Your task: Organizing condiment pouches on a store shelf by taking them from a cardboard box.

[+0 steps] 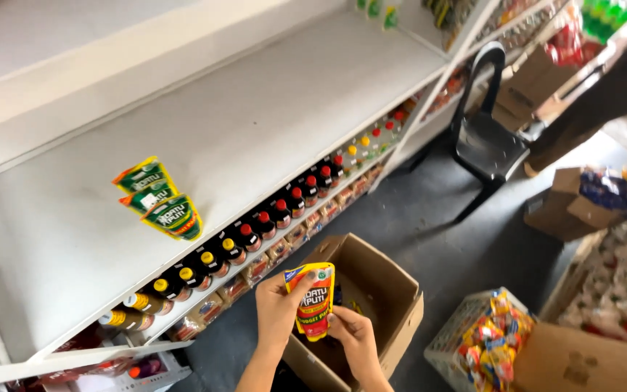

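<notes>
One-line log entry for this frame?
left hand: holds yellow-red pouch | right hand: on pouch bottom | above open cardboard box | green pouches on shelf

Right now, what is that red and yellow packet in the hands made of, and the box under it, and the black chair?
The red and yellow pouch, held by the left hand and right hand, looks like glossy plastic film: it shines and bends. The open box looks like plain brown cardboard, matte with folded flaps. The black chair seems moulded plastic, smooth with a slight sheen, though painted metal is possible.
</notes>
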